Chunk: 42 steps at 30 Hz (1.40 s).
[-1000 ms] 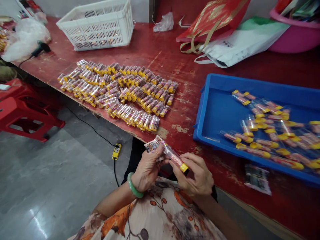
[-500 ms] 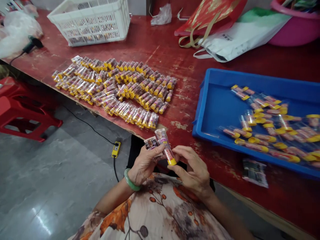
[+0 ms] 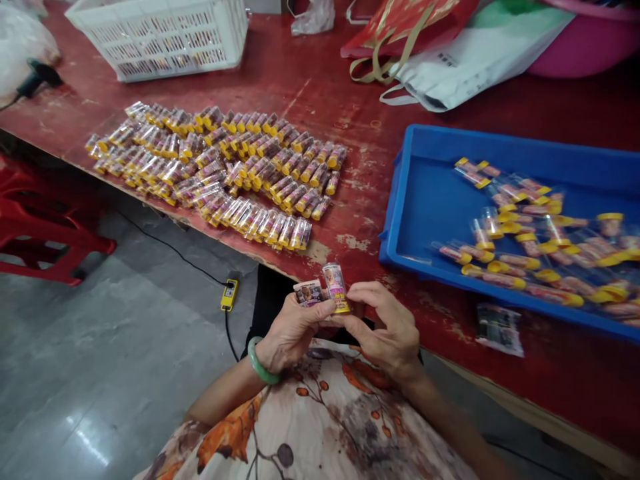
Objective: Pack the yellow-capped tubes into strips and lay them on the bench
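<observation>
Over my lap, my left hand (image 3: 295,327) is closed on a small stack of printed labels (image 3: 307,293), its thumb reaching towards a small clear tube (image 3: 335,287) with a yellow cap at the bottom. A printed label covers the tube's front down to the cap. My right hand (image 3: 387,327) pinches the tube from the right, thumb low by the cap and index finger at its side; the exact contact is partly hidden. Beyond my hands, many labelled tubes (image 3: 260,160) lie in rows on the red table (image 3: 360,193).
To the right, a blue tray (image 3: 430,263) holds several unlabelled tubes (image 3: 520,260) with pink contents. A plastic-wrapped packet (image 3: 499,330) lies before it. Behind are a white crate (image 3: 165,43) and bags (image 3: 465,63). A red stool (image 3: 50,233) and yellow socket (image 3: 229,295) stand left.
The label now reaches the yellow cap, covering the pink contents that showed before. The tube stands more upright between my hands. The view has shifted slightly.
</observation>
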Motion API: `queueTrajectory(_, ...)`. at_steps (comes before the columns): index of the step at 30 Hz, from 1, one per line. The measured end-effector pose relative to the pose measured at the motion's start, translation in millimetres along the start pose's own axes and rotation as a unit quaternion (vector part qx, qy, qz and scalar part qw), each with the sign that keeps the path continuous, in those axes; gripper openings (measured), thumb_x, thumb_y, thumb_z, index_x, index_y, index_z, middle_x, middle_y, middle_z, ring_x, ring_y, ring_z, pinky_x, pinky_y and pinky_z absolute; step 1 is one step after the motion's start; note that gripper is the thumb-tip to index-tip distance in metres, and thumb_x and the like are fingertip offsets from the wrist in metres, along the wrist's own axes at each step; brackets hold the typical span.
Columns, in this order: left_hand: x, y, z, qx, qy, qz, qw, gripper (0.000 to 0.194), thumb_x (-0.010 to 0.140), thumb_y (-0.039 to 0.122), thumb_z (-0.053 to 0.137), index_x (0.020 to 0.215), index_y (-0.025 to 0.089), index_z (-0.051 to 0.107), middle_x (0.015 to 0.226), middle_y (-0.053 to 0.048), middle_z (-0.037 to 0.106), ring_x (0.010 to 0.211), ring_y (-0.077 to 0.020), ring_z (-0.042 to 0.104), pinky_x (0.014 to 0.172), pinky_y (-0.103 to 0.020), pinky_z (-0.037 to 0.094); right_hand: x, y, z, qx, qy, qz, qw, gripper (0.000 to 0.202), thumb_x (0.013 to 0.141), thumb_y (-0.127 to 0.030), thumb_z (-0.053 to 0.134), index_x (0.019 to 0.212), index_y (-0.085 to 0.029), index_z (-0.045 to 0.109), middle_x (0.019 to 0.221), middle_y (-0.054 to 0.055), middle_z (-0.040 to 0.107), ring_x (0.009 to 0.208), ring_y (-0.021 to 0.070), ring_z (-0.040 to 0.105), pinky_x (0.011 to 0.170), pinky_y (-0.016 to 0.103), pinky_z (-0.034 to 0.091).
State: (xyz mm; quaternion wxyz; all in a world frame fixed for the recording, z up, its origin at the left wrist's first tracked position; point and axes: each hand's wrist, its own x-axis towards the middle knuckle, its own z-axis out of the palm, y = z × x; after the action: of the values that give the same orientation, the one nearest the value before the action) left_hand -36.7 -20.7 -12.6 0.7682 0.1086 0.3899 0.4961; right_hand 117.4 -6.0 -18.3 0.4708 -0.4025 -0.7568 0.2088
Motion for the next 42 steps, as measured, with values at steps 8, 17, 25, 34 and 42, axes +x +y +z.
queueTrajectory(8, -0.3, 0.6, 3.8, 0.019, -0.01, 0.008, 1.0, 0.034, 0.057, 0.025, 0.087, 0.084, 0.013, 0.071, 0.078, -0.003, 0.071, 0.066, -0.0134, 0.064, 0.069, -0.026, 0.051, -10.0, -5.4, 4.6, -0.034, 0.06, -0.02, 0.997, 0.032, 0.078, -0.006, 0.062, 0.106, -0.02, 0.063, 0.095, 0.008, 0.068, 0.082, 0.019, 0.067, 0.065, 0.031, 0.054)
queueTrajectory(17, -2.4, -3.0, 3.3, 0.022, -0.007, -0.004, 1.0, 0.029, 0.059, 0.023, 0.086, 0.082, 0.012, 0.072, 0.078, -0.004, 0.071, 0.07, -0.0131, 0.064, 0.07, -0.026, 0.051, -17.5, -6.8, 11.7, -0.059, 0.09, -0.022, 0.994, 0.031, 0.078, -0.007, 0.061, 0.103, -0.023, 0.067, 0.096, 0.005, 0.07, 0.08, 0.0186, 0.069, 0.065, 0.03, 0.056)
queueTrajectory(25, -3.0, -3.8, 3.5, 0.022, -0.008, -0.002, 1.0, 0.031, 0.059, 0.024, 0.086, 0.085, 0.012, 0.073, 0.081, -0.007, 0.072, 0.073, -0.0171, 0.067, 0.074, -0.031, 0.053, -15.9, -5.3, 10.4, -0.084, 0.087, -0.065, 0.991, 0.033, 0.078, -0.003, 0.06, 0.104, -0.021, 0.067, 0.094, 0.009, 0.07, 0.081, 0.0203, 0.069, 0.063, 0.03, 0.056)
queueTrajectory(34, -5.5, -3.1, 4.8, 0.014, -0.001, -0.011, 1.0, 0.031, 0.059, 0.023, 0.087, 0.084, 0.011, 0.073, 0.083, -0.007, 0.073, 0.075, -0.0181, 0.068, 0.076, -0.032, 0.055, -12.5, -7.5, 7.8, -0.155, 0.077, -0.097, 0.98, 0.034, 0.079, -0.005, 0.06, 0.108, -0.022, 0.064, 0.09, 0.008, 0.071, 0.077, 0.0198, 0.071, 0.062, 0.028, 0.057)
queueTrajectory(42, -2.1, -5.4, 2.4, 0.003, 0.024, -0.004, 1.0, 0.035, 0.054, 0.023, 0.089, 0.082, 0.01, 0.073, 0.082, -0.007, 0.073, 0.07, -0.0164, 0.067, 0.072, -0.03, 0.055, -11.3, -4.5, 11.0, -0.154, 0.071, -0.117, 0.979, 0.036, 0.077, -0.003, 0.059, 0.109, -0.02, 0.062, 0.091, 0.009, 0.069, 0.08, 0.0206, 0.07, 0.063, 0.028, 0.056)
